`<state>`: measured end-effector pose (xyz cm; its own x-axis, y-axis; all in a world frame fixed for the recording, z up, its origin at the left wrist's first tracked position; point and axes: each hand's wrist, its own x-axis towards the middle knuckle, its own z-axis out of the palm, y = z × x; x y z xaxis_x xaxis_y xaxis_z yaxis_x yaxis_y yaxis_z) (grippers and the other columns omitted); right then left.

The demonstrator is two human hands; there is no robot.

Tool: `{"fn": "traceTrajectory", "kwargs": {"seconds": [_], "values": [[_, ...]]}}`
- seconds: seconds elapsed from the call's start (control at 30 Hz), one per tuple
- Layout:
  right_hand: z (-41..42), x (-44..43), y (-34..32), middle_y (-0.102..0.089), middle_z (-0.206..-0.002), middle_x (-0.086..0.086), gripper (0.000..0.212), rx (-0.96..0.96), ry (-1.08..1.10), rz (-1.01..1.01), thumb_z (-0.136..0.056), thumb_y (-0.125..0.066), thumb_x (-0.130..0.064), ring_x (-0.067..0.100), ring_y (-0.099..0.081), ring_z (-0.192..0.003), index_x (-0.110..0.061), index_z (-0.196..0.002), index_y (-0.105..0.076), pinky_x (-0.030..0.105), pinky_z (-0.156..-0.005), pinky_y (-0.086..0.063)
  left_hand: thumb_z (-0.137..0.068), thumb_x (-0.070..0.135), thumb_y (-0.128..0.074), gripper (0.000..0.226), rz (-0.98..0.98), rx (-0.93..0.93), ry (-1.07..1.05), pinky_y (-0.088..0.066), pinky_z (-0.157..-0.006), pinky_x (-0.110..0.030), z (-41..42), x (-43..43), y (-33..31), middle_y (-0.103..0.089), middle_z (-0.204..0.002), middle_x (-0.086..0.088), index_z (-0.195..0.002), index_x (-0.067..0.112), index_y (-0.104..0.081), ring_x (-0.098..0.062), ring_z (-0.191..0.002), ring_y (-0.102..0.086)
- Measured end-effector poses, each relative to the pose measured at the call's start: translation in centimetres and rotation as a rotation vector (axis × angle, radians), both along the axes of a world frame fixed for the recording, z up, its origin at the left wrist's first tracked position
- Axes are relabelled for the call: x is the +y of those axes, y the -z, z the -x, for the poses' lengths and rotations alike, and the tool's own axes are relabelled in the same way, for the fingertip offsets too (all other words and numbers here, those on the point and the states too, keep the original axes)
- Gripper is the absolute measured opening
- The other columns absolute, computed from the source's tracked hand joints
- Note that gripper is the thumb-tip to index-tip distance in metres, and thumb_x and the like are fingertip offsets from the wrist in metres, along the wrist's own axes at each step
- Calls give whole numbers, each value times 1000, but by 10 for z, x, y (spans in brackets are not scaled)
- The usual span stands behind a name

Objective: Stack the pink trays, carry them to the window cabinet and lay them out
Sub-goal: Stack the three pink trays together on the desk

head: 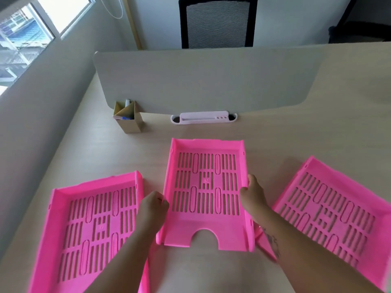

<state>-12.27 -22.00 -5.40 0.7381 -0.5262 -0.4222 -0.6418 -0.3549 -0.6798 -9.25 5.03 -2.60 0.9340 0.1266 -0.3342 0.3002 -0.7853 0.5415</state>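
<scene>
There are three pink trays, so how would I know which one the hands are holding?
Find the tall beige divider panel across the wooden desk. In front of it lie three slotted pink plastic trays; take the middle tray. Only it points straight at the divider, with the left hand and right hand gripping its sides.

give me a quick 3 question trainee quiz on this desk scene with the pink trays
1. How many pink slotted plastic trays lie on the pale wooden desk?
2. True or false: the left hand and right hand grip the sides of the middle tray.
3. Which sits nearer the small cardboard pen box: A) the left tray B) the right tray?

Key: 1) three; 2) true; 3) A
</scene>
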Motion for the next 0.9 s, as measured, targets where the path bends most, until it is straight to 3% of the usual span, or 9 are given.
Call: {"fn": "traceTrajectory", "kwargs": {"seconds": [0.4, 0.47, 0.5, 0.57, 0.63, 0.7, 0.8, 0.9], "values": [[-1, -26, 7, -54, -137, 22, 57, -8, -152, 54, -100, -34, -2, 11, -46, -45, -14, -155, -21, 24, -40, -41, -91, 8, -61, 7, 65, -29, -92, -38, -51, -15, 23, -15, 5, -59, -74, 6, -89, 11, -67, -10, -64, -55], [-3, -27, 1, -50, -142, 21, 57, -23, -149, 73, -100, -38, -6, 22, -65, -67, -12, -154, -23, 34, -55, -55, -91, 10, -63, 9, 100, -47, -94, -41, -52, -14, 28, -16, 2, -61, -77, 4, -98, 8, -68, -11, -66, -58], [-6, -25, -3, -47, -145, 21, 56, -48, -145, 110, -99, -43, -10, 31, -69, -91, -10, -153, -26, 44, -73, -59, -91, 11, -65, 16, 131, -61, -105, -45, -55, -13, 29, -14, 0, -64, -81, 2, -105, 5, -66, -12, -69, -60], [-11, -17, -15, -47, -142, 23, 54, -115, -158, 252, -96, -52, -14, 40, -56, -121, -2, -146, -36, 52, -97, -51, -91, 14, -66, 29, 151, -106, -110, -52, -60, -15, 31, -6, -7, -70, -94, -7, -117, 3, -61, -17, -77, -65], [-15, 0, -30, -54, -132, 25, 48, -199, -206, 405, -92, -57, -13, 41, -52, -122, 3, -136, -47, 52, -96, -50, -91, 13, -66, 30, 123, -177, -122, -50, -58, -10, 34, 10, -19, -72, -101, -12, -119, 2, -61, -17, -80, -65], [-19, 29, -42, -59, -125, 23, 44, -287, -287, 461, -89, -59, -10, 39, -51, -119, 3, -131, -52, 51, -91, -51, -90, 12, -66, 29, 108, -250, -152, -55, -66, -13, 37, 36, -26, -73, -101, -13, -117, 2, -64, -17, -80, -66], [-22, 91, -55, -59, -129, 17, 45, -384, -466, 390, -91, -56, -10, 32, -51, -124, -1, -135, -51, 45, -97, -48, -90, 15, -65, 26, 39, -272, -223, -61, -82, -37, 46, 87, -33, -74, -103, -11, -115, 5, -65, -20, -87, -70], [-18, 164, -61, -58, -131, 14, 44, -399, -567, 225, -94, -55, -12, 29, -54, -123, -4, -136, -51, 40, -100, -44, -92, 16, -62, 15, -104, -304, -304, -59, -70, -30, 60, 144, -34, -75, -97, -7, -104, 9, -68, -18, -78, -69]]}}
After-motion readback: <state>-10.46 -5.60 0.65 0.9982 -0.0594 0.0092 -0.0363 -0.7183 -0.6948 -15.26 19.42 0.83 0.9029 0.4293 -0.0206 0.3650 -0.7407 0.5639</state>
